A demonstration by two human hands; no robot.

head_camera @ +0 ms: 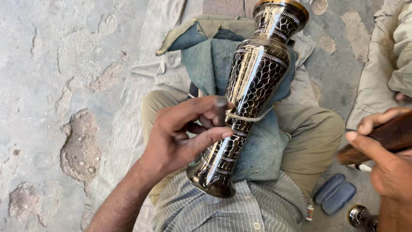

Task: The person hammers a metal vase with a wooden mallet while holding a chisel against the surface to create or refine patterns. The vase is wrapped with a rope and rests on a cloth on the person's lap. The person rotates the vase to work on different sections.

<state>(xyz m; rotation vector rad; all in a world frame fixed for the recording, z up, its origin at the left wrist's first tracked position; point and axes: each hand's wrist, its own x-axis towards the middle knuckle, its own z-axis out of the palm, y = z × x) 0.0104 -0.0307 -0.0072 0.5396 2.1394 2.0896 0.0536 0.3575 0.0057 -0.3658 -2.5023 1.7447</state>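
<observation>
A tall black and gold engraved metal vase lies lengthwise on a blue-grey cloth pad over my lap, with a cord tied round its narrow waist. My left hand pinches a short dark metal punch and sets its tip against the vase near the cord. My right hand is raised at the right edge and grips a brown wooden mallet handle, apart from the vase.
The ground is rough, pitted concrete with a pale cloth sheet under me. A blue spectacle case and a small dark metal piece lie by my right knee. Another person's clothing shows at the upper right.
</observation>
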